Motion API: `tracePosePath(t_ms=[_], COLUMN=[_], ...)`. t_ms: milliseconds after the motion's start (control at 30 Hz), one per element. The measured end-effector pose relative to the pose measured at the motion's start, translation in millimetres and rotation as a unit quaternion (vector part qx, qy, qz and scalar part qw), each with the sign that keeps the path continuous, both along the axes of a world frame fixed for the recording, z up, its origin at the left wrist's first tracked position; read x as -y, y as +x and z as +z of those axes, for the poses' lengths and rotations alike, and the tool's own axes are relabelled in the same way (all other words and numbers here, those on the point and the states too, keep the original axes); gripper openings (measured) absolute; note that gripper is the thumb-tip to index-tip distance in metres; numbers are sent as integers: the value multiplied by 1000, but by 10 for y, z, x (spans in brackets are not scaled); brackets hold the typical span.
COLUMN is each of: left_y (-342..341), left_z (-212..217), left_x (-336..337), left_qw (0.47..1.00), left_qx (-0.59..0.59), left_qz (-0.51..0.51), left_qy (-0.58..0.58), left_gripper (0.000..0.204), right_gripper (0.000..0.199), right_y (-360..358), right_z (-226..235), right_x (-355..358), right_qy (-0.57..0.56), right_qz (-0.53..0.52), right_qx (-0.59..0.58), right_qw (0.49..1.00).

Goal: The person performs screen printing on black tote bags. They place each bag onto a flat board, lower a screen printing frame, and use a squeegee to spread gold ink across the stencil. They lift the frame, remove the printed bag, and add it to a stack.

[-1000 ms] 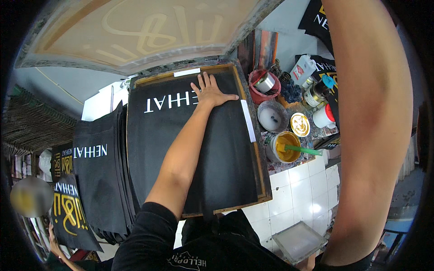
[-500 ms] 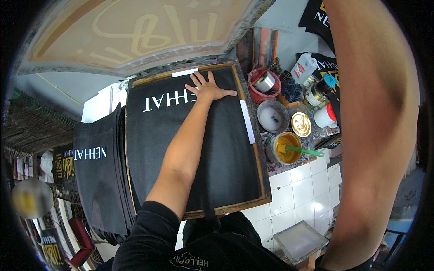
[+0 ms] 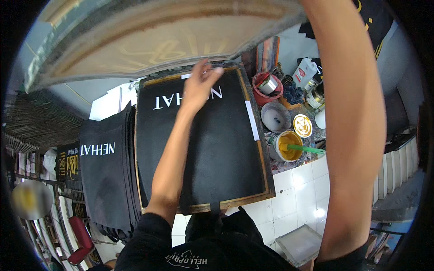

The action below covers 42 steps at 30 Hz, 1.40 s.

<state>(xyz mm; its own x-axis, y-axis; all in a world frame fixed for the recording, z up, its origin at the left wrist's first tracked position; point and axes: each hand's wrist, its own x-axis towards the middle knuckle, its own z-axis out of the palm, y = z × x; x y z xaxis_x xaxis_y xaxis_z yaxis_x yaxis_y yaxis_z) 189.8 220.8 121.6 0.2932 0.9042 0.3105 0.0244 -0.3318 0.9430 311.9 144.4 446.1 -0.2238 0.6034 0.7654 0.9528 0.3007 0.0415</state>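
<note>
Shiny white tiles point(image 3: 298, 194) cover the floor, and pale grey walls show behind the work. Far on the left is a dark rack point(image 3: 40, 113) with many thin rungs. Below it is a red chair point(image 3: 81, 235). Next comes a stack of black cloth bags point(image 3: 108, 180) with white letters on the top one.

Up high, a big tilted screen of pale, see-through mesh point(image 3: 135, 49) leans over the middle, with a curly yellowish shape in it. Under it, a flat black cloth bag point(image 3: 217, 149) with white letters lies inside a brown wooden frame point(image 3: 267, 183). The left hand point(image 3: 201, 86) is over the top part of this bag, fingers bent, thumb apart, with nothing seen in it. Its tips are near the screen's low edge; I cannot tell if they touch.

Just right of the frame are a red bucket point(image 3: 263, 97), a grey bowl of pale liquid point(image 3: 276, 117) and a white tub of yellow paint point(image 3: 291, 156) with a green handle point(image 3: 307, 148) sticking out. On the right, the bare right arm point(image 3: 350, 117) goes up past the top edge. The right hand is out of sight, so I cannot tell what it holds.
</note>
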Motion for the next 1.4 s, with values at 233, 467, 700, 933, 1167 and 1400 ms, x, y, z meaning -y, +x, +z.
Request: tracePosePath(t_ms=[233, 467, 700, 933, 1167, 1400], left_y=[-1854, -2142, -2244, -2215, -2224, -2215], left_z=[478, -568, -960, -899, -838, -848], left_x=[2189, 3279, 3290, 3293, 3255, 3228], left_qw=[970, 908, 855, 837, 824, 735], left_qx=[233, 147, 151, 182, 165, 276], left_qz=[-61, 5, -12, -11, 0, 3], left_qy=[28, -392, -495, -517, -542, -620], left_gripper=[46, 32, 30, 29, 33, 55], right_gripper=[36, 32, 36, 36, 37, 64], right_y=[-318, -633, -550, -757, -563, -257], right_z=[-1454, -2986, -3259, -3335, -3661, -3387], right_x=[1385, 2047, 1944, 2168, 972, -806], right_qy=[-45, -194, -291, -352, -271, -334], right_qz=[-7, 23, 19, 50, 36, -32], right_qx=[-21, -52, -75, -7, -16, 26], right_qw=[999, 979, 954, 935, 962, 942])
